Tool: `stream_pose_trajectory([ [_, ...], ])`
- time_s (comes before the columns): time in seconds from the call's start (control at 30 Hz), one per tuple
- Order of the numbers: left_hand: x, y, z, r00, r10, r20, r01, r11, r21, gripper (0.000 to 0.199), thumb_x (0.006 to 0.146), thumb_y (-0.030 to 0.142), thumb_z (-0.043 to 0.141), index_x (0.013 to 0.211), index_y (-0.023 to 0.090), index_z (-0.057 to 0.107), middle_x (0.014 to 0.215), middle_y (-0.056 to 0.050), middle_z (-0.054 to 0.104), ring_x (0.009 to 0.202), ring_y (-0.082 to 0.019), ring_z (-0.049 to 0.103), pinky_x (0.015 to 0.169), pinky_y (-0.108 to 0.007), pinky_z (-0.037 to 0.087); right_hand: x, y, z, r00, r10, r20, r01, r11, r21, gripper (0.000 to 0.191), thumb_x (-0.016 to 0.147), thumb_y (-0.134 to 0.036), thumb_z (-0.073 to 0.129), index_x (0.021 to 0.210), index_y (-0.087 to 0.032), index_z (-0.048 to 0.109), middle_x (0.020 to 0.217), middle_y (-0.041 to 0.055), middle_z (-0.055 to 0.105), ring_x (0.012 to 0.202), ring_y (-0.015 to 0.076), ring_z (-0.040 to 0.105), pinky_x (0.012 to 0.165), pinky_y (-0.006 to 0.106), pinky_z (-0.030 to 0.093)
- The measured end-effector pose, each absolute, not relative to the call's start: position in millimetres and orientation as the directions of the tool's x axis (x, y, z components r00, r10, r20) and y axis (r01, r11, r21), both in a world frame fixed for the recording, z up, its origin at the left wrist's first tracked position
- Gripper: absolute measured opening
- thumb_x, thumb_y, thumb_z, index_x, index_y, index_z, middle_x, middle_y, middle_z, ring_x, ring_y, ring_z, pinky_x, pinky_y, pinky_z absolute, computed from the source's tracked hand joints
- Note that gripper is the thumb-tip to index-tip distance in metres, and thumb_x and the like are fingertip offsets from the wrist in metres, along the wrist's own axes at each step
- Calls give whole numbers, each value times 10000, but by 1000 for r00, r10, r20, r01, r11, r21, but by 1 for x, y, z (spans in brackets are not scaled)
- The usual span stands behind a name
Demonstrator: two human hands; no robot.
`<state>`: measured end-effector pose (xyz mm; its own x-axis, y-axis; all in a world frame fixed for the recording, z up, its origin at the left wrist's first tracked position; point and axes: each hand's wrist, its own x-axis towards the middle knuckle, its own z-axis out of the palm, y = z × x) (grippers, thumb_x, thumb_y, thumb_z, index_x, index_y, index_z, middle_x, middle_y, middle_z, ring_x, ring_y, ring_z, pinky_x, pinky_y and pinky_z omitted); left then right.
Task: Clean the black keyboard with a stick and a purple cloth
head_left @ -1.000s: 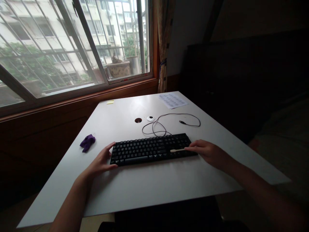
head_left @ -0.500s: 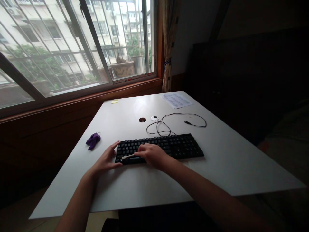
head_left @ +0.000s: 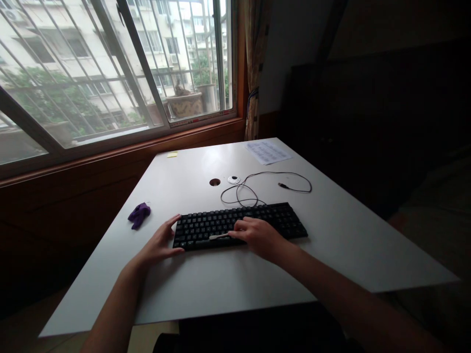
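A black keyboard (head_left: 206, 226) lies flat on the white table, its long side towards me. My left hand (head_left: 162, 241) grips the keyboard's left end, with the thumb at the front corner and the fingers at the back corner. In my right hand (head_left: 253, 235) is a thin white toothbrush (head_left: 220, 237), pinched between closed fingers. Its head points left and rests over the front row of keys, near the space bar. The grip end is hidden inside the hand.
Behind the keyboard a dark USB cable (head_left: 270, 172) lies in loops. A crumpled purple cloth (head_left: 140, 214) is at the left. Farther back are a round hole (head_left: 215, 182), a white round cover (head_left: 233, 180), printed paper (head_left: 268, 153) and a yellow note (head_left: 172, 154). A window stands beyond the table (head_left: 221, 289).
My right hand has slid the toothbrush rightwards along the keyboard's front row, from near the left corner towards the middle. My left hand keeps its hold. The view has shifted slightly.
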<state>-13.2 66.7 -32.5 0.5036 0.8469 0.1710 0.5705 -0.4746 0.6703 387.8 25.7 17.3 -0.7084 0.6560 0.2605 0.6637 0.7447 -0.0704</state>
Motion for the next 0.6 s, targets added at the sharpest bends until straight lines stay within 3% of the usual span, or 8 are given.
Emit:
stream_pose_trajectory([
  [0.17,-13,67,-32,502,847,172,580,-478,660,970,820,490,800,1602,248,281,1477,-186,457,1022,-259,573,907,-443,522,483,17,25,-625,732,270,742,665,-87,514,860,25,518,1185,-292,760,1022,44,737,837,181,615,743,300,480],
  [0.37,-9,66,-29,502,842,197,534,-482,695,988,810,560,783,1600,218,296,1276,-154,591,1002,-273,589,877,-431,531,599,0,20,-490,833,256,822,539,-185,557,895,-18,423,1168,-360,769,1046,39,749,890,199,690,804,364,529],
  [0.47,-9,66,-28,507,836,210,531,-495,688,986,812,565,781,1601,225,297,1226,-140,604,970,-265,586,860,-428,536,645,-8,8,-389,879,275,852,457,-254,451,946,-135,444,1136,-352,790,1050,66,748,902,229,707,808,402,556],
  [0.6,-12,67,-29,509,835,210,546,-502,671,972,810,529,801,1591,224,311,1221,-139,589,960,-259,577,865,-430,530,679,-15,0,-319,904,284,857,403,-321,370,962,-207,495,1114,-304,818,1071,141,747,953,263,723,824,371,561],
])
